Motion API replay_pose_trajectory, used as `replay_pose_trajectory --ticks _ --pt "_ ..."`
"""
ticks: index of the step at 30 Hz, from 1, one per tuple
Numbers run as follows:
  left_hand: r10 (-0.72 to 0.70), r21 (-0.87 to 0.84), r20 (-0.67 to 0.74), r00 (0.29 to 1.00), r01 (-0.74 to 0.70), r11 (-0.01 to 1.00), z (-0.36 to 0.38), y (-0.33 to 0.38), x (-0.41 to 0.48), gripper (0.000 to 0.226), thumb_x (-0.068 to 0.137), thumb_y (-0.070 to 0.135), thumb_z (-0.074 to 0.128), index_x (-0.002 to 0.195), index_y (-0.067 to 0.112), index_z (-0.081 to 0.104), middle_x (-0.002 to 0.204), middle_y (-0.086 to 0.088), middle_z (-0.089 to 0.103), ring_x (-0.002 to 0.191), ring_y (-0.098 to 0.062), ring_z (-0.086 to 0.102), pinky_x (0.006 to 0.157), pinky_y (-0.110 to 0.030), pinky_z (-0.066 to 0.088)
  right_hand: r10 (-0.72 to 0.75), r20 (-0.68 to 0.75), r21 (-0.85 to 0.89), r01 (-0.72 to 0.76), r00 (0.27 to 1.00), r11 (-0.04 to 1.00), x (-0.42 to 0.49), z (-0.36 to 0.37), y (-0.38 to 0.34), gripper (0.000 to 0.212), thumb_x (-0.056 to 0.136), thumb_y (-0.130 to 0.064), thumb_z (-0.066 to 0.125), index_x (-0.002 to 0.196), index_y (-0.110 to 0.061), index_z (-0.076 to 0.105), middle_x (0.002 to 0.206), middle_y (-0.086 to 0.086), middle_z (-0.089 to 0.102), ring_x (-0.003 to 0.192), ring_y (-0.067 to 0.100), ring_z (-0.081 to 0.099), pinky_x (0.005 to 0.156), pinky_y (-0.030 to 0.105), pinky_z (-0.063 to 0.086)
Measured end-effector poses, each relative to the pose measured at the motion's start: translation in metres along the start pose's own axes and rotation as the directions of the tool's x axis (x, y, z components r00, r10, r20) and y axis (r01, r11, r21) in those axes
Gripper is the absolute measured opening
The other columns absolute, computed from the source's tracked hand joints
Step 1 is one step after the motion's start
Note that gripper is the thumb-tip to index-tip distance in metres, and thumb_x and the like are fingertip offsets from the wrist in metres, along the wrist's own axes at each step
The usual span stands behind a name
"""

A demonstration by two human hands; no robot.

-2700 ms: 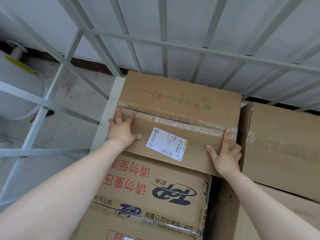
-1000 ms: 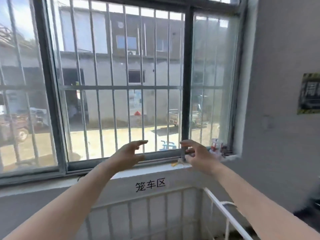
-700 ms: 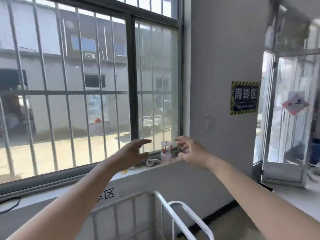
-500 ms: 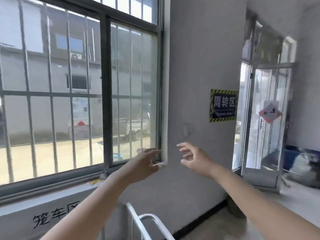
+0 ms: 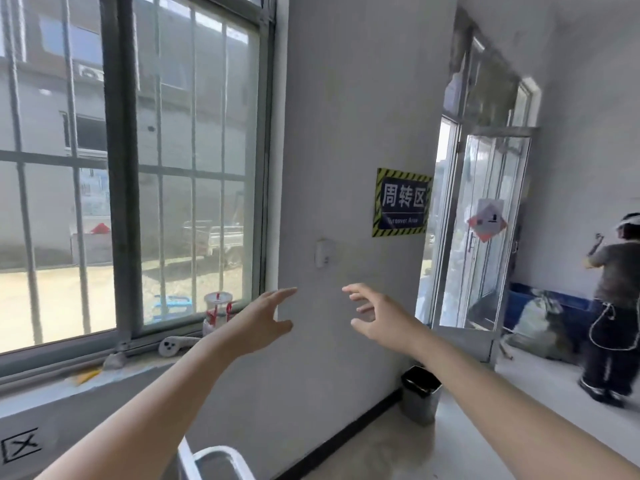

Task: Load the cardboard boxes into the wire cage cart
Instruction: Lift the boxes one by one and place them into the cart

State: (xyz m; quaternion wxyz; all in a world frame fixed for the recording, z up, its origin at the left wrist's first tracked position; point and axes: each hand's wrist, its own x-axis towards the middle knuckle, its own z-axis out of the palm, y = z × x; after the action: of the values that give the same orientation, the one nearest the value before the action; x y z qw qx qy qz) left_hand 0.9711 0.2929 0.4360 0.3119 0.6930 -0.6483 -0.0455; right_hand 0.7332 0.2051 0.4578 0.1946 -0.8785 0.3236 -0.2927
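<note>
– Grey wall point(image 5: 346, 133) and a big window point(image 5: 194, 168) now. Where did the boxes go?
– Out of sight. A moment ago both hands pushed one into the cart point(image 5: 216, 450). Now only its white rail shows, low down.
– And the hands?
– Both the left hand point(image 5: 258, 323) and right hand point(image 5: 377, 313) are up, fingers spread, holding nothing. Probably turning to fetch another box.

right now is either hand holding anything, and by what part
Nothing is held. The left hand and right hand are both raised in front of the wall, fingers loosely spread, with no box in view.
</note>
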Motion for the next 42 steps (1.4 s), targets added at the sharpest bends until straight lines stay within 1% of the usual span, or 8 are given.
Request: replay_pose_trajectory --ticks 9,13,17,19,25,35,38,42 --pt "-0.09 -0.031 -0.064 0.994 0.088 0.996 0.044 -0.007 0.072 0.059 0.095 0.03 0.058 0.146 0.041 0.032 0.146 0.006 0.04 0.128 -0.011 0.045 0.091 -0.018 0.036 -0.056 -0.008 0.059 0.057 0.998 0.997 0.065 -0.013 0.085 0.047 0.09 -0.012 0.063 0.13 -0.033 0.05 0.124 -0.005 0.053 0.098 -0.001 0.057 0.091 0.026 0.048" --pt "-0.211 -0.04 -0.13 0.969 0.207 0.978 0.088 -0.017 0.1 0.054 0.096 0.028 0.056 0.144 0.04 0.034 0.132 0.015 0.04 0.121 -0.009 0.045 0.076 -0.01 0.028 -0.063 0.064 0.128 0.055 0.996 0.99 0.1 0.006 0.147 0.046 0.091 -0.008 0.062 0.131 -0.027 0.051 0.125 -0.001 0.053 0.099 0.01 0.058 0.088 0.022 0.046" --pt "-0.359 -0.103 -0.111 0.927 0.349 0.931 0.148 -0.034 0.113 0.057 0.094 0.017 0.059 0.146 0.024 0.039 0.14 -0.001 0.046 0.122 -0.015 0.05 0.084 -0.007 0.022 -0.077 0.203 0.169 0.042 0.976 0.985 0.129 0.036 0.217 0.046 0.091 -0.005 0.062 0.133 -0.019 0.051 0.123 0.004 0.053 0.101 0.019 0.059 0.085 0.021 0.042" --pt "-0.438 -0.144 -0.075 0.896 0.425 0.894 0.17 -0.04 0.105 0.06 0.092 0.017 0.063 0.147 0.023 0.038 0.147 -0.003 0.041 0.128 -0.02 0.048 0.099 -0.02 0.035 -0.079 0.339 0.143 0.032 0.937 0.989 0.142 0.051 0.247 0.046 0.093 -0.008 0.061 0.135 -0.023 0.049 0.125 0.002 0.051 0.104 0.02 0.06 0.085 0.024 0.043" --pt "-0.659 -0.149 -0.09 0.747 0.644 0.75 0.2 -0.076 0.074 0.062 0.093 0.021 0.062 0.148 0.026 0.034 0.15 -0.004 0.038 0.12 -0.025 0.054 0.1 -0.035 0.045 -0.123 0.503 0.156 0.051 0.856 0.987 0.178 0.105 0.272 0.045 0.092 -0.01 0.061 0.133 -0.026 0.049 0.128 0.005 0.052 0.101 0.022 0.062 0.086 0.03 0.048" --pt "-0.78 -0.206 -0.089 0.619 0.755 0.623 0.241 -0.119 0.08 0.057 0.094 0.025 0.057 0.147 0.028 0.036 0.147 -0.003 0.04 0.125 -0.021 0.05 0.1 -0.031 0.043 -0.305 0.668 0.335 0.091 0.679 0.938 0.177 0.221 0.274 0.045 0.092 -0.018 0.062 0.133 -0.031 0.049 0.123 -0.003 0.052 0.103 0.013 0.061 0.085 0.025 0.05" --pt "-0.845 -0.224 -0.072 0.531 0.816 0.532 0.261 -0.136 0.077 0.057 0.095 0.026 0.053 0.148 0.029 0.034 0.149 -0.001 0.037 0.131 -0.018 0.044 0.102 -0.03 0.039 -0.34 0.735 0.334 0.123 0.587 0.935 0.2 0.261 0.287 0.044 0.092 -0.019 0.061 0.132 -0.032 0.049 0.123 -0.004 0.054 0.101 0.011 0.061 0.083 0.025 0.05" --pt "-0.935 -0.328 -0.144 0.323 0.876 0.353 0.293 -0.159 0.077 0.053 0.096 0.023 0.049 0.148 0.027 0.036 0.141 -0.005 0.047 0.128 -0.018 0.047 0.1 -0.028 0.038 -0.407 0.82 0.357 0.196 0.402 0.913 0.227 0.328 0.303 0.043 0.092 -0.02 0.062 0.132 -0.031 0.05 0.122 -0.004 0.055 0.1 0.011 0.061 0.077 0.022 0.045"
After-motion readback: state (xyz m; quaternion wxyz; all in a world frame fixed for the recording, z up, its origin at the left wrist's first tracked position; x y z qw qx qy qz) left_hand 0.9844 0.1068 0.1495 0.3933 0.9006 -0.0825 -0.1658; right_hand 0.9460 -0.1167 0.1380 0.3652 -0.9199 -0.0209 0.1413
